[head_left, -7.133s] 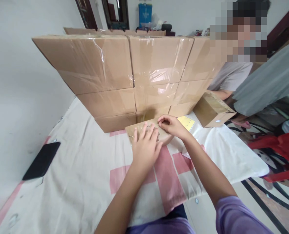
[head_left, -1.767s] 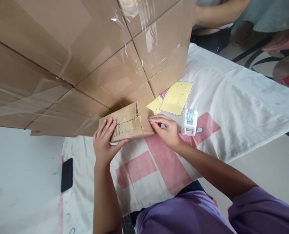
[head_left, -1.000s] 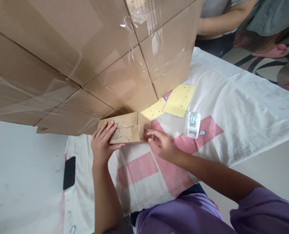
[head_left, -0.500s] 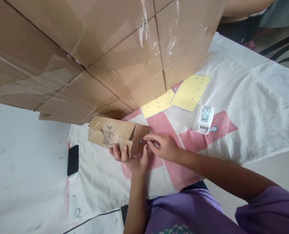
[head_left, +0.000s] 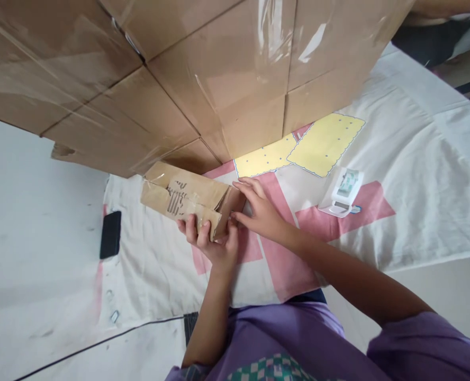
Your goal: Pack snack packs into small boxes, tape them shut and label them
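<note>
My left hand [head_left: 219,246] grips a small brown cardboard box [head_left: 185,193] from its near side, the fingers curled on the printed face and the thumb at the right end. My right hand [head_left: 262,211] lies at that same end of the box, its fingers stretched out along the upper edge and its thumb apart from them, against the end face. Fingers and thumb hide most of this end face. To the right of the hands stands a white tape-like dispenser [head_left: 345,190] with a pale green patterned label.
A tall wall of taped cardboard boxes [head_left: 219,79] rises behind. Yellow dotted sheets [head_left: 326,145] lie at its foot. A black phone [head_left: 110,234] lies at the left on the white and pink cloth [head_left: 147,264]. Part of another person [head_left: 437,39] shows at upper right.
My right fingers have gone from a pinch near a small white piece on the box end to stretched out over that end. The white piece is now out of sight. The camera view has shifted.
</note>
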`<state>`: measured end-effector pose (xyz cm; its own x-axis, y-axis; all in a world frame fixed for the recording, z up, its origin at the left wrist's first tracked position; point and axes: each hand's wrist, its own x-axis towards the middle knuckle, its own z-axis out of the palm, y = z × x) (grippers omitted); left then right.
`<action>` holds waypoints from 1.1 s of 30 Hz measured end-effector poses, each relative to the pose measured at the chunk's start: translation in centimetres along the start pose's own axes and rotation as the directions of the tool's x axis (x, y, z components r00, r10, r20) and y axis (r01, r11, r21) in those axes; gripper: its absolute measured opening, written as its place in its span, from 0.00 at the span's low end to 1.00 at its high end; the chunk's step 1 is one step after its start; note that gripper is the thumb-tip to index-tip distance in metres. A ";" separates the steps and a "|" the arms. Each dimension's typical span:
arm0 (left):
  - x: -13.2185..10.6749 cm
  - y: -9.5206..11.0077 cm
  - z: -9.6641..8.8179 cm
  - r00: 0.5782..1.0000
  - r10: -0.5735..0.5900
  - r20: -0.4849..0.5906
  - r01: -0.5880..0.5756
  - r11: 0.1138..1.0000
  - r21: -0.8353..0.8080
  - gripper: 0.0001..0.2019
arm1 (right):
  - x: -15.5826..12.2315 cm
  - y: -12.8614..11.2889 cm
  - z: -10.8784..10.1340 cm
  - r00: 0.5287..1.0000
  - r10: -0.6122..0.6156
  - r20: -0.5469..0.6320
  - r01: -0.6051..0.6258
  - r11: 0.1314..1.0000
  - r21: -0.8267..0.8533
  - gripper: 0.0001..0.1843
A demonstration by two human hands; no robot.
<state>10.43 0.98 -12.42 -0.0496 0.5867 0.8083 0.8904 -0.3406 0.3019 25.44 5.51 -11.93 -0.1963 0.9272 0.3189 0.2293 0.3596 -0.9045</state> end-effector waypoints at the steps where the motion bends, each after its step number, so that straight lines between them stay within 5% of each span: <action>1: 0.0 0.0 -0.1 1.000 -0.001 0.015 0.001 1.000 0.016 0.35 | -0.1 0.0 0.0 1.000 -0.006 -0.001 0.006 1.000 -0.015 0.32; 7: 0.1 -0.3 -1.3 0.994 -0.024 0.107 0.021 0.999 0.031 0.36 | -0.6 -0.1 -0.1 0.997 -0.024 0.071 0.035 0.986 -0.164 0.35; 16: 0.4 -0.7 -1.8 0.990 0.032 0.137 -0.021 0.996 -0.081 0.35 | 0.1 0.7 -1.0 0.990 -0.071 0.120 0.084 0.991 -0.108 0.21; 23: -0.9 -1.5 -2.0 0.994 0.011 0.106 0.005 0.990 -0.142 0.50 | -0.1 0.3 -0.7 0.986 0.042 0.164 -0.045 0.999 0.017 0.48; 26: -1.4 -1.4 -1.6 0.991 -0.063 0.122 0.081 0.985 -0.150 0.56 | -0.1 0.4 -0.7 0.977 0.059 0.206 -0.057 0.998 -0.018 0.47; 33: -1.3 -2.1 -2.0 0.989 -0.017 0.145 0.045 0.980 -0.193 0.53 | -0.5 0.9 0.1 0.986 0.057 0.159 -0.037 0.991 -0.125 0.39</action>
<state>7.68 -0.59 -13.12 0.0012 0.6926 0.7213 0.7831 -0.4492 0.4301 25.61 5.34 -12.95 -0.3316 0.9179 0.2179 0.3536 0.3350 -0.8733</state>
